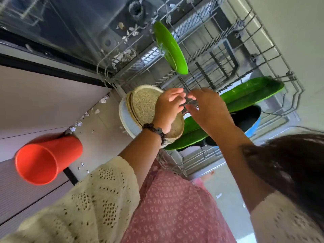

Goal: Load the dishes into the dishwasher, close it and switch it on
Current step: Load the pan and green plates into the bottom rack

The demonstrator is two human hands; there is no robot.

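The dishwasher's grey wire rack (273, 48) is pulled out, seen tilted. A green plate (171, 48) stands on edge among its tines. Further right lie a long green dish (252, 92), a second green plate (188, 135) and a black bowl with a blue outside (249, 118). A stack of speckled beige plates (143, 104) leans on a white plate (123, 118) at the rack's left edge. My left hand (169, 109), with a bead bracelet, hovers over that stack, fingers spread. My right hand (207, 109) is just beside it, with relaxed fingertips at the rack wires between the hands.
An orange cup (44, 162) sits at the left on a pale cabinet ledge. Torn paper scraps (122, 56) litter the dishwasher's floor and the ground by the cabinet. The dark tub (84, 23) lies open at the top left. My hair hangs at the right.
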